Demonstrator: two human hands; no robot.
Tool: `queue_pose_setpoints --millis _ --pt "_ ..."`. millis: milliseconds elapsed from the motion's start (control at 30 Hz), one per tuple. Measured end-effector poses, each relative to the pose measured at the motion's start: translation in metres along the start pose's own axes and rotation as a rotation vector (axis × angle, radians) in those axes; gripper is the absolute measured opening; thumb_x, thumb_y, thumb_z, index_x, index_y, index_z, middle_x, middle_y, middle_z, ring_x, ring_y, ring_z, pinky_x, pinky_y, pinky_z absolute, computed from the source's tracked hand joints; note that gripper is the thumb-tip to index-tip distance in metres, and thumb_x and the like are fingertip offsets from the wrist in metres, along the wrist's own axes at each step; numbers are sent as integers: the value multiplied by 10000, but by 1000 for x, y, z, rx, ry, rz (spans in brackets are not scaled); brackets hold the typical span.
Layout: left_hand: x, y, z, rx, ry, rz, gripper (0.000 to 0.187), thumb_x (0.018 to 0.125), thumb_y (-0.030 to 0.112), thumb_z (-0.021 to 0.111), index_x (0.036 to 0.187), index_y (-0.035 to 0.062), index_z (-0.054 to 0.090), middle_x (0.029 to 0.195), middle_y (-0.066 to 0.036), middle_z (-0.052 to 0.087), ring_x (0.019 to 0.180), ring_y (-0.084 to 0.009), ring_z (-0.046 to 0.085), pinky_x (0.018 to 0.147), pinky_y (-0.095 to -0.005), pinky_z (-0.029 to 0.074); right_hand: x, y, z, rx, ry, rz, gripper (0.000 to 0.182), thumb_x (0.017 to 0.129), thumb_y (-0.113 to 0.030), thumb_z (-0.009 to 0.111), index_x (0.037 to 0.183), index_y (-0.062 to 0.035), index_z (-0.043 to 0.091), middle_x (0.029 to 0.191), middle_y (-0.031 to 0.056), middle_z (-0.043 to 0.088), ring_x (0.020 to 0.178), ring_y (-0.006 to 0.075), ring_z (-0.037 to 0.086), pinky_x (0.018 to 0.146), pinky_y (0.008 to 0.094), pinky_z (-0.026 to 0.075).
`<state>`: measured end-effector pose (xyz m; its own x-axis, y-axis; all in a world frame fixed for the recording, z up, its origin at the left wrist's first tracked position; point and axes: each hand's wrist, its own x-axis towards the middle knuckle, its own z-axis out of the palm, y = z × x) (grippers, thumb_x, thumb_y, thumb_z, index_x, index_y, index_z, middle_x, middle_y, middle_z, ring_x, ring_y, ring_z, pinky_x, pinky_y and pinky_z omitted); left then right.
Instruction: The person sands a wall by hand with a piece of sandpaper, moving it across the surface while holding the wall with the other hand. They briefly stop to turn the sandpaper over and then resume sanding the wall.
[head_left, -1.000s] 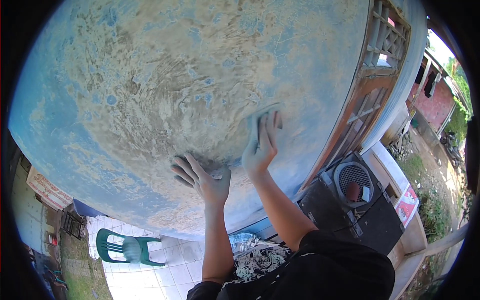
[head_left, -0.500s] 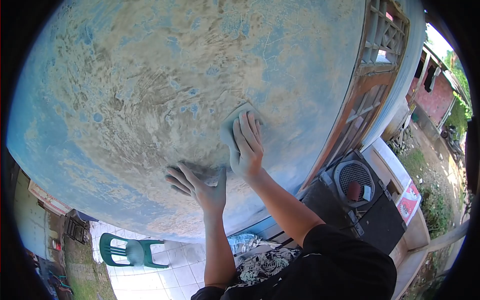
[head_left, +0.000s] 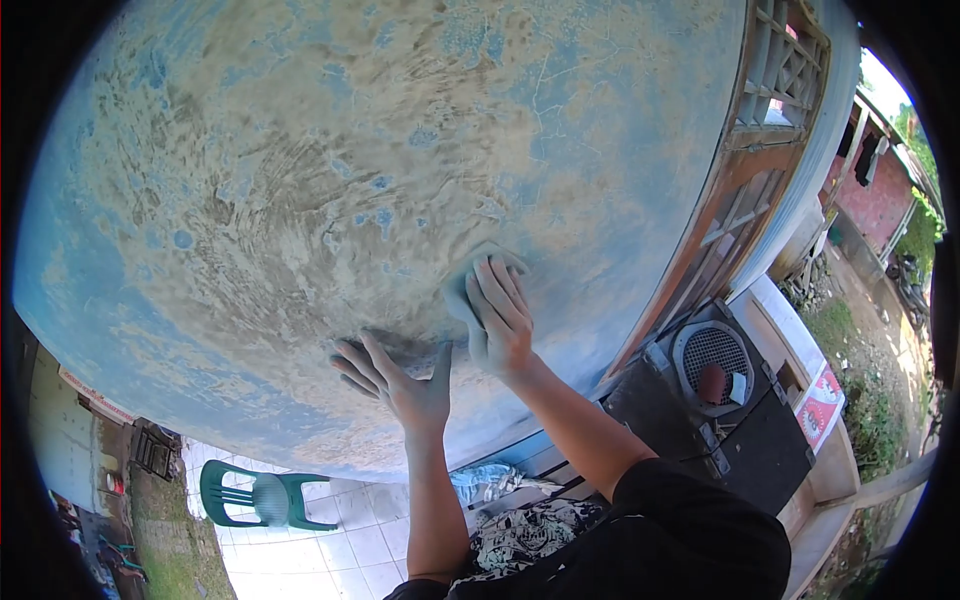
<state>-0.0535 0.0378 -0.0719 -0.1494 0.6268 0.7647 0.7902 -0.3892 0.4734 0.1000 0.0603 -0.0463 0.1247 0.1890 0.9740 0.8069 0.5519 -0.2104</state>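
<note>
A blue wall (head_left: 620, 190), patchy with beige filler and worn paint, fills most of the view. Against it my right hand (head_left: 498, 318) presses a folded grey sheet that looks like sandpaper (head_left: 457, 300), its edges showing around the fingers. Lower and to the left, my left hand (head_left: 408, 388) rests on the wall with its fingers spread and nothing in it. Pale dust coats both hands.
A black speaker box (head_left: 760, 440) stands at the lower right, with a reddish block (head_left: 711, 383) and a small white piece (head_left: 738, 388) on its round grille. A green plastic chair (head_left: 290, 500) is on white tiles at lower left. A wooden-framed window (head_left: 735, 215) borders the wall's right.
My right hand has slid down the wall with the sandpaper. My left hand stays in about the same place, and the camera's view has tilted slightly.
</note>
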Motion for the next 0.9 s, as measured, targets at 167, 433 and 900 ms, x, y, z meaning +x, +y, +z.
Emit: queue_pose_setpoints --millis 167,433,900 --pt "-1 -5 5 19 -7 29 1236 771 522 864 1628 16 131 1677 -329 -20 1531 -549 -118 1186 -691 -28 -36 23 -22 -99 -15 -65 269 917 -73 630 1132 28 755 1334 209 668 1312 384 598 1100 494 446" --pt "-2 -5 8 35 13 24 1297 718 531 897 1623 19 122 1676 -331 -30 1524 -560 -127 1180 -700 -36 -7 16 -27 2 -84 27 290 911 -80 638 1165 16 742 1372 197 649 1303 389 603 1101 487 449" --pt "3 1 1 58 -12 16 1341 723 562 880 1639 39 53 1670 -336 -84 1517 -555 -173 1168 -710 -65 -4 25 -24 -7 -23 -67 268 904 -43 635 1140 1 752 1344 157 678 1309 340 609 1092 465 460"
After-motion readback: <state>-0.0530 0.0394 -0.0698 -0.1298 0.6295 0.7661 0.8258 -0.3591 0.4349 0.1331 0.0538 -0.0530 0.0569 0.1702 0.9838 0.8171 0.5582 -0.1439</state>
